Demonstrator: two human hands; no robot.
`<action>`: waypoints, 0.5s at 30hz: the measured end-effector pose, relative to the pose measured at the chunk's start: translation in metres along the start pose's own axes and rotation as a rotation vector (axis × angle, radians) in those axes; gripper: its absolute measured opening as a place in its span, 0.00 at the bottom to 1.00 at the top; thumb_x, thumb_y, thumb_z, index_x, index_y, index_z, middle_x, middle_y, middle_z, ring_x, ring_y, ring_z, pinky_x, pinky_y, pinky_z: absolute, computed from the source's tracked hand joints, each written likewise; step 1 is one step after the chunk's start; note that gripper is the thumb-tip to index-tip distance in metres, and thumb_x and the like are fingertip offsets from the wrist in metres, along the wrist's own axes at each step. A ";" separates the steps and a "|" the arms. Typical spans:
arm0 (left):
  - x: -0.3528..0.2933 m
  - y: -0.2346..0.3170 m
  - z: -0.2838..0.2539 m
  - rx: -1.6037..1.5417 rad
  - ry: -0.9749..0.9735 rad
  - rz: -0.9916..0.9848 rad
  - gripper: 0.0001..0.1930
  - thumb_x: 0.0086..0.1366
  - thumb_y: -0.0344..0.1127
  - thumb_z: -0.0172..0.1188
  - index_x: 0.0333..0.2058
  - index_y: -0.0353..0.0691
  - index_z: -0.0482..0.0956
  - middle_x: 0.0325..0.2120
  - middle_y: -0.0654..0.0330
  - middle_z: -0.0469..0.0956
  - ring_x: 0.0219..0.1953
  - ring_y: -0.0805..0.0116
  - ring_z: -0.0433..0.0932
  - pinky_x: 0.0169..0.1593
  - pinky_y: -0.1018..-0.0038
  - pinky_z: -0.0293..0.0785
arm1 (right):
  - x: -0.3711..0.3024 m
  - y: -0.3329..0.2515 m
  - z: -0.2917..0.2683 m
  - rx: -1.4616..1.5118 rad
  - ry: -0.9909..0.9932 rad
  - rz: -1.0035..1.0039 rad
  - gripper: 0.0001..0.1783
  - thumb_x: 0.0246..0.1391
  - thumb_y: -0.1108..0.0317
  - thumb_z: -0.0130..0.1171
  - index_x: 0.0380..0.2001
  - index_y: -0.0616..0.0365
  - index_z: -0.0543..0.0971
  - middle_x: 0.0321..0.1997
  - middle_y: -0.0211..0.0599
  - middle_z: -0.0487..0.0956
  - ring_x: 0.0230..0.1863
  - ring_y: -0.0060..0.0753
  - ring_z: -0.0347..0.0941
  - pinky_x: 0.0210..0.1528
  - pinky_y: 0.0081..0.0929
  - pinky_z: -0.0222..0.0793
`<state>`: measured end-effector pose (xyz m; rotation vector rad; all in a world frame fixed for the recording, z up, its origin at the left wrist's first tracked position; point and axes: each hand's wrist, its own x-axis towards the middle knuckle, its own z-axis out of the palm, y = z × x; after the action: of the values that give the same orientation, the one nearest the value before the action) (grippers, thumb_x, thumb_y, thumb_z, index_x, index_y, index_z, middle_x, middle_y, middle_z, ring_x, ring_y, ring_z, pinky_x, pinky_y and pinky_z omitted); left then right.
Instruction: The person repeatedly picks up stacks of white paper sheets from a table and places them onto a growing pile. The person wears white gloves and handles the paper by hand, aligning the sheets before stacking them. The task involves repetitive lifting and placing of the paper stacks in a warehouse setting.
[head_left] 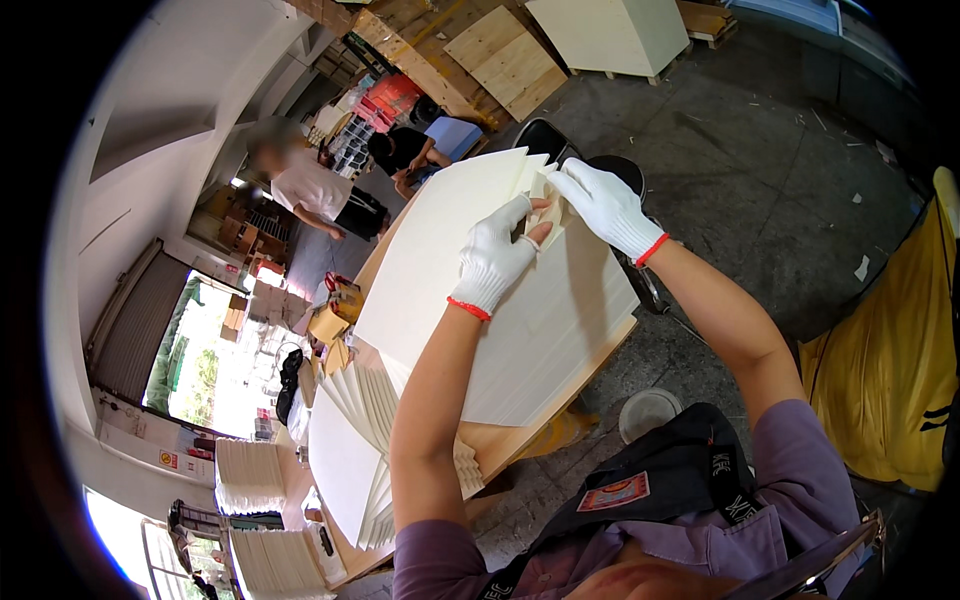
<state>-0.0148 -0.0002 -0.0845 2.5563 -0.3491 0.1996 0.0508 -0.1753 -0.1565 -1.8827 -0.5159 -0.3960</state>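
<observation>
A thick stack of large white sheets [430, 260] lies on the wooden table, its far right corners lifted and fanned apart. My left hand [492, 258], in a white knit glove with a red cuff and bare fingertips, grips the sheet edges between thumb and fingers. At the fanned corners, my right hand [605, 205], gloved in the same white knit, closes its fingers on the sheets; its thumb is partly hidden. Several more white sheets [345, 450] are spread in a fan beside my left forearm.
The table's wooden edge [555, 400] runs below the stack. A black chair [540, 138] stands beyond it, and a white bucket [648, 412] sits on the floor. Yellow fabric [880, 370] hangs at right. Two people are farther back, one standing [315, 190]. Paper piles [250, 475] stand at lower left.
</observation>
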 end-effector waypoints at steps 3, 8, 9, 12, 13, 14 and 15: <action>0.001 0.002 -0.001 0.016 -0.011 -0.012 0.15 0.65 0.38 0.62 0.50 0.47 0.81 0.29 0.53 0.81 0.29 0.67 0.79 0.39 0.70 0.75 | 0.000 -0.001 -0.001 0.000 -0.001 0.006 0.24 0.68 0.43 0.41 0.40 0.53 0.73 0.35 0.51 0.79 0.39 0.58 0.76 0.39 0.47 0.68; -0.001 -0.001 0.004 -0.046 0.084 0.076 0.13 0.69 0.34 0.56 0.51 0.42 0.80 0.25 0.61 0.76 0.30 0.76 0.72 0.38 0.75 0.71 | 0.001 -0.003 -0.001 0.039 -0.020 0.028 0.25 0.68 0.43 0.42 0.37 0.54 0.72 0.32 0.50 0.78 0.37 0.58 0.75 0.38 0.46 0.67; -0.002 0.001 0.003 -0.037 0.094 0.073 0.13 0.69 0.33 0.54 0.51 0.42 0.80 0.26 0.60 0.77 0.30 0.75 0.73 0.39 0.74 0.72 | 0.000 -0.005 -0.002 0.046 -0.025 0.040 0.25 0.68 0.43 0.42 0.37 0.55 0.72 0.31 0.50 0.77 0.37 0.58 0.74 0.38 0.46 0.67; 0.000 0.004 -0.002 -0.001 0.019 0.000 0.14 0.68 0.36 0.57 0.51 0.47 0.80 0.32 0.52 0.81 0.35 0.64 0.79 0.42 0.71 0.75 | 0.001 0.002 0.001 0.027 0.012 0.000 0.24 0.68 0.44 0.43 0.35 0.55 0.71 0.30 0.50 0.77 0.36 0.58 0.74 0.37 0.46 0.66; 0.000 0.005 -0.003 0.012 -0.024 -0.034 0.15 0.67 0.37 0.59 0.52 0.49 0.80 0.34 0.49 0.82 0.37 0.59 0.82 0.43 0.69 0.75 | 0.001 0.004 0.002 0.033 0.021 -0.008 0.24 0.68 0.44 0.43 0.36 0.55 0.71 0.30 0.50 0.77 0.36 0.58 0.74 0.37 0.47 0.66; 0.001 0.004 -0.002 0.021 -0.024 -0.013 0.15 0.66 0.38 0.60 0.52 0.49 0.80 0.35 0.49 0.82 0.37 0.58 0.82 0.43 0.69 0.75 | 0.001 0.005 0.003 0.039 0.031 -0.016 0.23 0.68 0.44 0.44 0.36 0.55 0.71 0.30 0.50 0.76 0.36 0.58 0.74 0.36 0.47 0.65; 0.000 0.000 0.000 0.030 -0.021 0.006 0.16 0.66 0.38 0.61 0.52 0.49 0.80 0.35 0.49 0.82 0.37 0.58 0.82 0.44 0.69 0.75 | 0.001 0.006 0.004 0.046 0.038 -0.026 0.23 0.68 0.45 0.44 0.36 0.55 0.71 0.30 0.51 0.76 0.36 0.58 0.74 0.36 0.47 0.65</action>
<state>-0.0149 -0.0003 -0.0839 2.5890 -0.3648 0.1819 0.0547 -0.1733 -0.1617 -1.8225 -0.5201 -0.4334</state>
